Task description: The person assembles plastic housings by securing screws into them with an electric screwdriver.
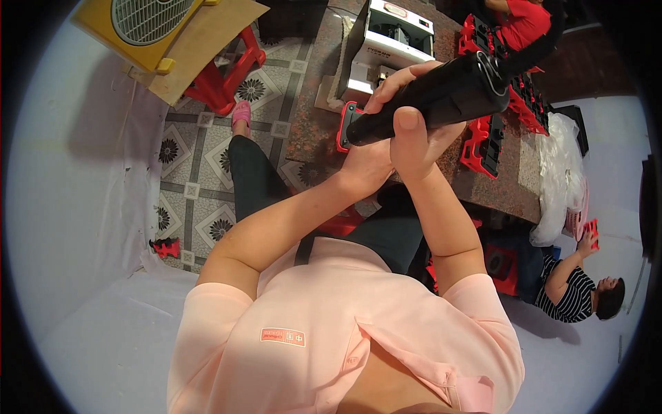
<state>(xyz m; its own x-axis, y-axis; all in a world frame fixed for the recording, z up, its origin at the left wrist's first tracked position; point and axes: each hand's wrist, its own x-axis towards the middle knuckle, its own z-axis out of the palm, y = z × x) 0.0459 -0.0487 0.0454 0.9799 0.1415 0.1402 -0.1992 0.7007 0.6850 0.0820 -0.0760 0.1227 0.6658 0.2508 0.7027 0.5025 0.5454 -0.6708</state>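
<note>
A black corded tool (434, 93), shaped like an electric screwdriver, slants across my view close to the camera. My right hand (420, 141) is closed round it, thumb laid along the near side. Below its narrow end is my left hand (369, 164); its wrist and back show, but its fingers are hidden behind the tool and the right hand. A red and black plastic part (348, 126) stands at the table's left side, just beyond my left hand. The tool's tip overlaps it in view; whether they touch I cannot tell.
On the speckled stone table (314, 121) stands a white boxy machine (393, 45), with red and black housings (485, 146) to the right. A red-sleeved person (527, 24) sits across; a striped-shirt person (569, 293) is at right. A yellow fan (148, 31) stands left.
</note>
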